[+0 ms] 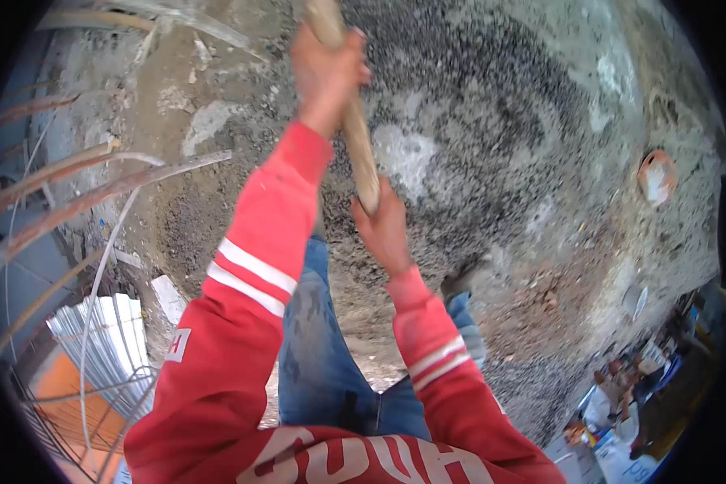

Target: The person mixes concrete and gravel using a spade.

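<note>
A pale wooden tool handle (356, 141) slants up through the middle of the head view. My left hand (328, 74) is wrapped around its upper part, slightly blurred by motion. Lower down, my right hand (385, 230) grips the handle close to its near end. The far end runs past the top edge of the view, so the kind of tool cannot be seen. Dark grey gravel (492, 97) lies spread on the ground beyond and to the right of the handle, with a whitish powdery patch (405, 153) beside the shaft.
Several bent wooden poles (97, 189) jut in from the left. Corrugated metal sheets (109, 339) and an orange object (64, 395) lie at lower left, near wire. An orange basin (658, 177) with pale contents sits at right. Mixed litter (621, 403) lies at lower right.
</note>
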{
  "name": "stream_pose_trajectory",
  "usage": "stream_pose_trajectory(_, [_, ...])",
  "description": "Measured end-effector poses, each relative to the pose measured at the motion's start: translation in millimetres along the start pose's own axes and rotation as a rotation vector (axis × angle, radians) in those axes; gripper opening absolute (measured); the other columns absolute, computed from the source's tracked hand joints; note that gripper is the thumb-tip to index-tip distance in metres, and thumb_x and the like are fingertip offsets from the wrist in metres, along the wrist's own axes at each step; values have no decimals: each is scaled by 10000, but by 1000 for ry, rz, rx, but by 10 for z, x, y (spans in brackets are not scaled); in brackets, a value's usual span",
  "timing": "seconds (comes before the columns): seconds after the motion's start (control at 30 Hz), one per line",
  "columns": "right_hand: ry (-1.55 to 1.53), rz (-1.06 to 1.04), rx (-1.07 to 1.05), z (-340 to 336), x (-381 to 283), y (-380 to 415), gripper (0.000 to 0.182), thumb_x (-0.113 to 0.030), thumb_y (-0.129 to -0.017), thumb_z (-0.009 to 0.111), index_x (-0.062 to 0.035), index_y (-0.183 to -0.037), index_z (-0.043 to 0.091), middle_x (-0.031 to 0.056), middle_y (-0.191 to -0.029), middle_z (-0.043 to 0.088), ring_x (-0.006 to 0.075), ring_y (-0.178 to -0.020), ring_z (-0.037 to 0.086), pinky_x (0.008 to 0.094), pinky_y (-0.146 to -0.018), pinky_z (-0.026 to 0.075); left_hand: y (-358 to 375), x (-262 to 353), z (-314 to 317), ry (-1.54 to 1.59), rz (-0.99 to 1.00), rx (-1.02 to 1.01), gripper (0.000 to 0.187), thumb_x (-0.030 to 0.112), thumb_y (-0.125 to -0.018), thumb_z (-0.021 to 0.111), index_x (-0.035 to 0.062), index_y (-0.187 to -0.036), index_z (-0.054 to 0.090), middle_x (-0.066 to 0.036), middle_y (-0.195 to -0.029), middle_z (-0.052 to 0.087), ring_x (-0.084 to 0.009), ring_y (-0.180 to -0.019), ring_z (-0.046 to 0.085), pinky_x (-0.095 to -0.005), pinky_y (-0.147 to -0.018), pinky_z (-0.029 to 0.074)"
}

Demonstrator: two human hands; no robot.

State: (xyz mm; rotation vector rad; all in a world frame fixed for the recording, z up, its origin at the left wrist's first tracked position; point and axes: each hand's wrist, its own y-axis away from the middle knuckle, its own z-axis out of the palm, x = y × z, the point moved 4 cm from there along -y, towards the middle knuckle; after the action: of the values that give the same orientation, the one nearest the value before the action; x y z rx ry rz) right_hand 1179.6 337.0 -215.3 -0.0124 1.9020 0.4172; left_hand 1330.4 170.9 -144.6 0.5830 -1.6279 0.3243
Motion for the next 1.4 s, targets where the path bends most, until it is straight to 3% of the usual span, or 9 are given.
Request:
stream_pose_trajectory(0.13, [-25,158,-78,859,1355,-215,298,-112,-788,664,1,-1006,497,286,-819,625,493,-789,610,511,-660,491,-261,-1923,-142,-224,-112,8,171,72,-827,630,-23,-917,520,-70,-593,555,-170,-438,546,-329,-416,461])
stream_pose_trajectory(0.27, [387,515,-211,838,2147,872,351,-157,-768,688,7,-1013,498,287,-844,640,491,-802,622,525,-715,513,955,-4182,-365,-195,-723,125,208,60,-791,603,-56,-941,518,-105,-563,533,-218,-419,541,-371,-392,448])
stream_pose_trajectory(0.43, [251,522,-238,125,2310,1503,394,-191,-764,694,20,-1049,522,296,-859,643,481,-812,628,521,-715,515,1801,-3796,168,-175,-783,-22,107,48,-844,619,-4,-867,529,-60,-584,519,-178,-436,522,-344,-380,421])
stream_pose_trajectory(0.6, [266,574,-249,-546,2426,2126,405,-172,-742,679,-13,-1089,544,273,-800,631,478,-785,618,514,-669,498,2547,-2940,452,-141,-851,12,185,21,-866,588,35,-1008,470,-66,-583,518,-167,-420,515,-313,-388,427])
stream_pose_trajectory(0.8, [384,197,-159,-587,2111,1042,470,-133,-778,677,-49,-1190,467,234,-727,639,435,-666,633,514,-583,498,1705,-1776,455,97,-431,112,131,21,-923,538,-6,-977,421,-58,-620,520,-139,-434,506,-293,-404,435])
stream_pose_trajectory(0.93, [399,195,-87,-407,2016,53,395,-128,-787,682,-51,-1116,479,239,-740,643,455,-662,627,525,-600,500,691,-2043,728,102,-162,71,120,18,-925,545,-12,-942,430,-48,-627,522,-137,-441,495,-301,-415,429])
stream_pose_trajectory(1.13, [265,678,-37,-51,2562,949,367,-199,-780,687,-28,-1046,502,270,-855,657,465,-824,641,522,-733,529,1317,-4098,1102,-349,-611,-162,97,47,-744,612,-31,-776,564,-105,-551,566,-210,-421,574,-365,-385,435])
stream_pose_trajectory(1.3, [91,756,10,-232,2547,2299,426,-182,-745,697,-2,-1097,540,280,-841,654,472,-794,636,527,-711,515,2615,-3457,1033,-371,-605,-231,327,35,-809,589,-9,-1127,526,-79,-587,546,-183,-407,537,-347,-358,414])
stream_pose_trajectory(1.4, [22,835,20,-514,2225,2755,401,-177,-744,698,-9,-1076,549,277,-817,651,465,-783,637,522,-701,513,3090,-2833,1115,-366,-583,-260,278,6,-823,585,6,-1091,509,-60,-573,520,-170,-389,517,-338,-346,398])
